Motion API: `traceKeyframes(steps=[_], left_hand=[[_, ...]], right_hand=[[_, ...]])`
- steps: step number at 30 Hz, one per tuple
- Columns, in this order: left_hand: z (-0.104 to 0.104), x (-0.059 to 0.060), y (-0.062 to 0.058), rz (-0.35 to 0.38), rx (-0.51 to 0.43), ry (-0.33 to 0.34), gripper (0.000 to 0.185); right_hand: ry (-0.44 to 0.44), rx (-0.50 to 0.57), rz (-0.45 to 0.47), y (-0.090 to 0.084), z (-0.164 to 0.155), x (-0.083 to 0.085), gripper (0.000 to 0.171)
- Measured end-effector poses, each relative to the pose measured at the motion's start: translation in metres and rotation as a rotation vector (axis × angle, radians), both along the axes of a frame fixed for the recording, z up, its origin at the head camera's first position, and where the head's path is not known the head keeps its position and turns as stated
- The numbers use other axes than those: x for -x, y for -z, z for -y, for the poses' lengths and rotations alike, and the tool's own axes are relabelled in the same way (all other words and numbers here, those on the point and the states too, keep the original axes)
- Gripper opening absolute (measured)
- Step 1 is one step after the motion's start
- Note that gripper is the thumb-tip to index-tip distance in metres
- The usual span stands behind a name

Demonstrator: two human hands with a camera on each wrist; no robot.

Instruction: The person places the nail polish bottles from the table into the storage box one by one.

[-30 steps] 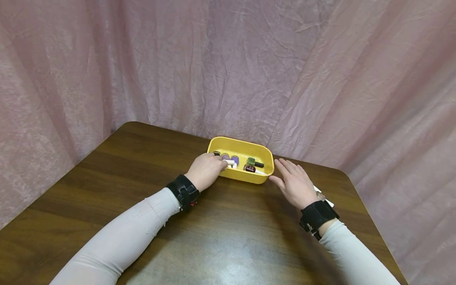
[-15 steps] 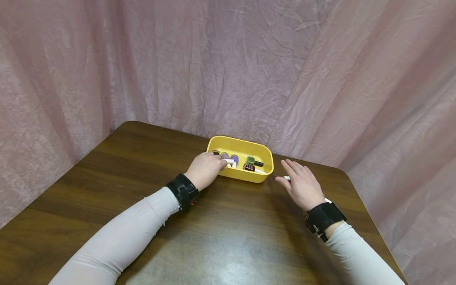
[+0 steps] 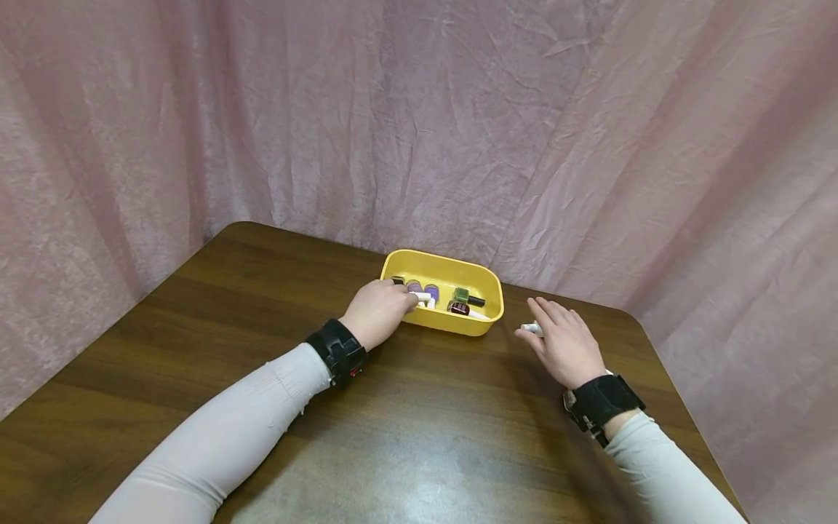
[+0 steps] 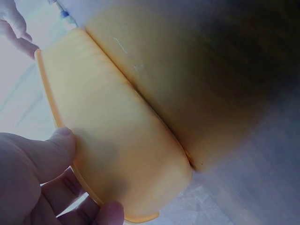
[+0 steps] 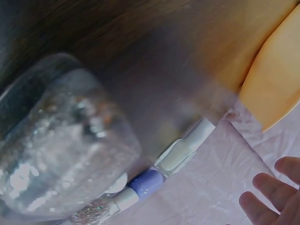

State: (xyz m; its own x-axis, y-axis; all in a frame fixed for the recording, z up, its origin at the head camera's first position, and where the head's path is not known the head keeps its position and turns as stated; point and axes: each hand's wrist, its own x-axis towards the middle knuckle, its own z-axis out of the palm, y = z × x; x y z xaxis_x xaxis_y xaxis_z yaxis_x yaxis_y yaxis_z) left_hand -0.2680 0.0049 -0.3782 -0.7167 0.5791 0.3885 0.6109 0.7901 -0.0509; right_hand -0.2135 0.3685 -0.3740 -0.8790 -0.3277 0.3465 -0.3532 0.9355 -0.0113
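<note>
A yellow plastic bin (image 3: 452,271) lies on the wooden table, with several nail polish bottles inside, among them a green bottle (image 3: 461,295), a dark red bottle (image 3: 459,308) and a purple one (image 3: 431,291). My left hand (image 3: 378,313) grips its left end, with the thumb (image 4: 61,143) on the outer wall and fingers at the rim. To the right of the bin, my right hand (image 3: 568,348) hovers with fingers extended, holding nothing. Beside that hand, the right wrist view shows a row with a pale bottle (image 5: 176,154), a purple bottle (image 5: 147,183) and a glitter bottle (image 5: 93,211).
Very near the right wrist camera looms a large glittery bottle (image 5: 65,145), blurred. A pink curtain (image 3: 445,131) hangs behind the back edge of the brown table (image 3: 288,276).
My right hand has moved away from the bin's right end, toward the right, and a white cap now shows between its thumb and forefinger. My left hand stays on the bin.
</note>
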Motion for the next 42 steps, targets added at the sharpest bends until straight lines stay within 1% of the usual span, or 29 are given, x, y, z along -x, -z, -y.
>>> traceKeyframes(steps=[7, 16, 27, 33, 42], left_hand=[[-0.001, 0.0, 0.0, 0.01, 0.002, -0.005, 0.012], [-0.002, 0.001, 0.0, 0.01, 0.008, -0.006, 0.013], [-0.002, 0.0, -0.001, 0.038, 0.013, -0.021, 0.013], [-0.001, 0.0, -0.002, 0.033, 0.009, -0.019, 0.013], [0.0, 0.0, -0.001, 0.012, 0.004, -0.011, 0.012]], right_hand=[[0.007, 0.009, 0.003, 0.002, -0.005, 0.0, 0.07], [0.043, 0.019, 0.054, 0.008, -0.014, 0.001, 0.071], [0.065, -0.013, 0.092, 0.018, -0.025, 0.011, 0.074], [0.07, -0.036, 0.104, 0.02, -0.026, 0.015, 0.075], [0.071, -0.054, 0.112, 0.02, -0.025, 0.023, 0.066]])
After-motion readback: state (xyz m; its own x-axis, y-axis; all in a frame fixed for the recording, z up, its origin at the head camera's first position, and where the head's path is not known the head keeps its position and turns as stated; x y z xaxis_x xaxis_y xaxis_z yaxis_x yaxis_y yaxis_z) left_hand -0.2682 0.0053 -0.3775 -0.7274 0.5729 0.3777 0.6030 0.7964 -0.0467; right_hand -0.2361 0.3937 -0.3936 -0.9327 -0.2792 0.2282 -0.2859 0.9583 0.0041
